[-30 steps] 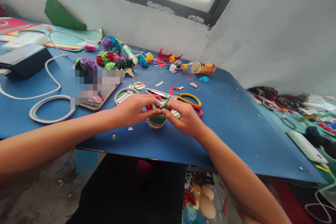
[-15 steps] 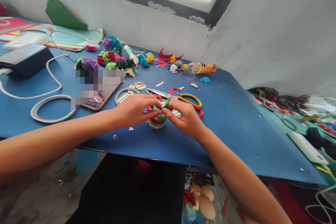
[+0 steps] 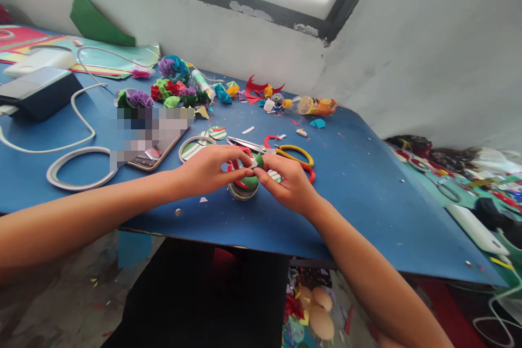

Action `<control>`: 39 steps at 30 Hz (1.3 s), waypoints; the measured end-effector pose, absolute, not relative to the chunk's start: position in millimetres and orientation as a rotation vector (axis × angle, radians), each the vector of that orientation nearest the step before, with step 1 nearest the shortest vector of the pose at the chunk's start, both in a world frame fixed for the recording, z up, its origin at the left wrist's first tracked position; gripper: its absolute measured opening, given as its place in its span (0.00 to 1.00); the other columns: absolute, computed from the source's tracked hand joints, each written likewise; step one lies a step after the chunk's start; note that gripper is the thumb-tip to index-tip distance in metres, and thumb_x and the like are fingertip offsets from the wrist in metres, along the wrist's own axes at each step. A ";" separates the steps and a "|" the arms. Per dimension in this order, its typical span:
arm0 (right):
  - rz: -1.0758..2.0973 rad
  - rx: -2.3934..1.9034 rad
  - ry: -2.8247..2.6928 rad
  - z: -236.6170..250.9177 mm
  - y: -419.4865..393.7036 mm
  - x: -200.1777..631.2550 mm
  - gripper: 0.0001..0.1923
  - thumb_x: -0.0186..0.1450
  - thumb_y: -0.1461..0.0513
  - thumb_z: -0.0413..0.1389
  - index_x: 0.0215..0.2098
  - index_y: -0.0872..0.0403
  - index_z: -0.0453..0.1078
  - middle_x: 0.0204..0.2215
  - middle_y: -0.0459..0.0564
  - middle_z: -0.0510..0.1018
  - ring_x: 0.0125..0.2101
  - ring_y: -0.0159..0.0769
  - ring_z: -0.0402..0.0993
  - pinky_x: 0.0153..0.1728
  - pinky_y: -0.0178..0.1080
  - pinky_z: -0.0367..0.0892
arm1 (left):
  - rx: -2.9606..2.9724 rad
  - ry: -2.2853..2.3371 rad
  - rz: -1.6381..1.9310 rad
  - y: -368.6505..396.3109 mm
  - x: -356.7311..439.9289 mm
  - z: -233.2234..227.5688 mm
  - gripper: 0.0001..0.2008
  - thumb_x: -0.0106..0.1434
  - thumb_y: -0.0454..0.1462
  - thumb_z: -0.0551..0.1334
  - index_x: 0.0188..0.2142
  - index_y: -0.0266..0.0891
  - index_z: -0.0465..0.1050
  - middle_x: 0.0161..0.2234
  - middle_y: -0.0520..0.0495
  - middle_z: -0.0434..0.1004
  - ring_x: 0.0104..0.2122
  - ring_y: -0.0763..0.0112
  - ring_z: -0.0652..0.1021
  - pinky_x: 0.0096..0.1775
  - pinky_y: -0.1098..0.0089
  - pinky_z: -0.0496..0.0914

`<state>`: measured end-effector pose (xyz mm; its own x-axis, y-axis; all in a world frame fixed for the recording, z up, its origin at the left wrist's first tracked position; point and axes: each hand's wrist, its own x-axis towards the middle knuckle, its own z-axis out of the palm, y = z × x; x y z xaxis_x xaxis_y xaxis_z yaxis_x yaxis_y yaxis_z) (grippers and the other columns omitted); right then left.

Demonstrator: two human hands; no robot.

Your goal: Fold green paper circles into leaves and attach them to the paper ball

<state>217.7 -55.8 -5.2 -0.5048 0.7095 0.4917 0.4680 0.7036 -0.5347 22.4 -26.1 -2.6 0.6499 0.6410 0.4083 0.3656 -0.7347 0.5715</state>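
Note:
My left hand (image 3: 212,168) and my right hand (image 3: 287,178) meet above the table, fingertips pinched on a small green and white paper piece (image 3: 256,161). Right below them stands a short round stack of paper discs (image 3: 243,190) with green and red on top, partly covered by my fingers. Behind my hands lie scissors (image 3: 299,153) with yellow and red handles, blades pointing left. A roll of tape (image 3: 188,148) and green-striped paper circles (image 3: 217,133) rest beside my left hand.
Left of my hands are a phone (image 3: 157,147), a large tape ring (image 3: 55,179) and a dark box (image 3: 41,95) with a white cable. Crumpled paper flowers (image 3: 175,69), a glue stick (image 3: 202,82) and an orange-labelled bottle (image 3: 318,105) line the back. Paper scraps dot the blue table (image 3: 367,201).
The green and white paper piece has tilted slightly between my fingertips. Both hands have shifted only a little.

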 end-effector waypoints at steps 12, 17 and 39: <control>0.397 -0.909 -2.229 -6.2 -54.5 218.8 0.10 0.63 0.63 0.48 0.24 0.54 0.57 0.22 0.43 0.62 0.24 0.27 0.58 0.27 0.32 0.56 | 2.439 0.758 0.836 -24.4 22.0 -5.4 0.09 0.60 0.40 0.59 0.35 0.37 0.72 0.30 0.51 0.75 0.29 0.78 0.73 0.33 0.76 0.66; 0.401 -0.937 -2.246 -5.8 -55.1 219.6 0.10 0.64 0.63 0.48 0.24 0.55 0.58 0.22 0.44 0.63 0.24 0.28 0.58 0.28 0.33 0.57 | 2.433 0.740 0.791 -23.4 21.4 -6.5 0.08 0.61 0.39 0.58 0.36 0.37 0.71 0.31 0.51 0.75 0.29 0.78 0.73 0.33 0.76 0.66; 0.577 -1.041 -2.402 -1.6 -56.2 219.8 0.09 0.65 0.60 0.46 0.34 0.56 0.66 0.31 0.50 0.72 0.32 0.33 0.65 0.35 0.36 0.60 | 2.861 0.734 0.638 -24.3 16.4 -4.8 0.10 0.63 0.41 0.54 0.36 0.39 0.71 0.35 0.50 0.75 0.35 0.71 0.75 0.36 0.73 0.65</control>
